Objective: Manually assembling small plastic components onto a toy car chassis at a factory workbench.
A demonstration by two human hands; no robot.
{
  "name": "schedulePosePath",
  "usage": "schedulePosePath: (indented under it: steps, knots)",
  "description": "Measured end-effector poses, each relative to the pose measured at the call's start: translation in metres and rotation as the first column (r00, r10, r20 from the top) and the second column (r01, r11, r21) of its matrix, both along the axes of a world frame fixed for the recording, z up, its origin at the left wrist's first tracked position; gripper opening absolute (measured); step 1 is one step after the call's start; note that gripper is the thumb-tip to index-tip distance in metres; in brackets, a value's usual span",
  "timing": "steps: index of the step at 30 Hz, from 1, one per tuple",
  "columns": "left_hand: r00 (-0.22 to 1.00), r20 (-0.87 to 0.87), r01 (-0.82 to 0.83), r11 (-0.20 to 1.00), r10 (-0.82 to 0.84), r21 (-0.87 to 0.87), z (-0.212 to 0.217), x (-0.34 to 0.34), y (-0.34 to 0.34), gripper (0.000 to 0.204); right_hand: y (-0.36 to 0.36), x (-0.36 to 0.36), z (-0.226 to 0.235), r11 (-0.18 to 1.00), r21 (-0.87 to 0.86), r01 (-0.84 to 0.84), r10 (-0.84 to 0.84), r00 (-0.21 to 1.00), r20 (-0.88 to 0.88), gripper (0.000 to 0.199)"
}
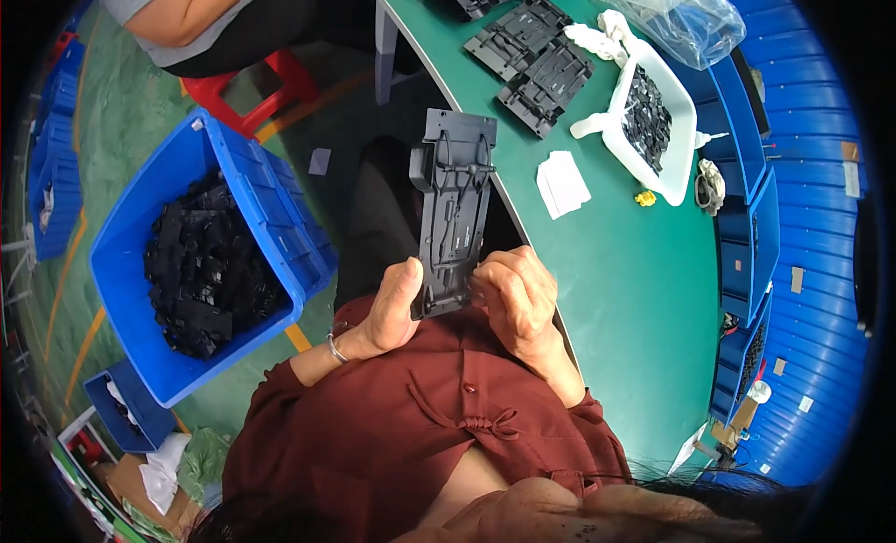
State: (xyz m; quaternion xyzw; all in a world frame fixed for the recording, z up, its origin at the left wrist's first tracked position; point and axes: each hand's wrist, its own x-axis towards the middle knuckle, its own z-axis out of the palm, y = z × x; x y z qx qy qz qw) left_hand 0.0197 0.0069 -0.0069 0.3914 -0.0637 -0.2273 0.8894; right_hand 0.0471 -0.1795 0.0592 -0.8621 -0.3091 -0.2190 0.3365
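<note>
Left to right. At the far left of the work area, a blue crate [121, 263] stands on the floor, its open top showing a heap of black parts [205, 263]. Beyond it, a co-worker [196, 11] sits on a red stool [220, 93]. The crate's near right corner lies close to the left wrist; a strip of floor and the wearer's dark-clad leg fill the gap.

Centre: the left hand [392, 305] holds a black moulded part [457, 207] by the left side of its near end, thumb uppermost, the other fingers largely hidden. The part is held before the lap, its long axis running away from the body and leaning slightly right at the far end; the ribbed face is turned up. The far end is free of both hands. Its far right corner overlaps the table edge in this view; contact there cannot be judged. The right hand [518, 296], fingers curled narrowly together, meets the right edge at the near end; whether it pinches anything cannot be told.

Right: the green table [635, 291] has a broad bare area beside and beyond the right forearm. Farther off lie similar black parts [546, 86], then white cards [562, 184] and a white tray [689, 123] of small black pieces [649, 118], with a yellow piece [645, 199] just beside its near end. Blue bins [761, 235] bound the table's far right side.
</note>
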Motion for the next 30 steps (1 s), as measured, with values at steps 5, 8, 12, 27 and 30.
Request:
schedulePosePath:
  steps: [5,8,12,27,30]
  knots:
    - [0.999,-0.033,0.003,0.999,-0.005,-0.046,0.011,0.003,-0.001,0.072,0.001,0.000,-0.002,1.000,0.006,-0.009,0.009,1.000,-0.017,0.034]
    - [1.000,-0.028,-0.002,0.998,0.000,-0.056,0.003,0.002,0.000,0.072,0.002,-0.001,-0.001,1.000,0.019,-0.012,0.013,0.999,-0.032,0.034]
    - [1.000,0.017,-0.010,0.999,0.011,-0.036,-0.003,-0.001,0.002,0.072,0.002,-0.002,-0.001,0.998,0.060,-0.006,0.006,1.000,-0.013,0.034]
    - [0.999,0.037,0.021,1.000,-0.021,0.021,0.002,-0.001,0.001,0.073,-0.001,-0.006,-0.004,0.998,0.067,0.006,-0.006,1.000,0.004,0.023]
    - [0.999,0.032,-0.012,1.000,0.012,0.019,0.004,-0.001,0.000,0.072,-0.001,-0.007,-0.005,0.998,0.069,0.001,-0.001,1.000,-0.003,0.022]
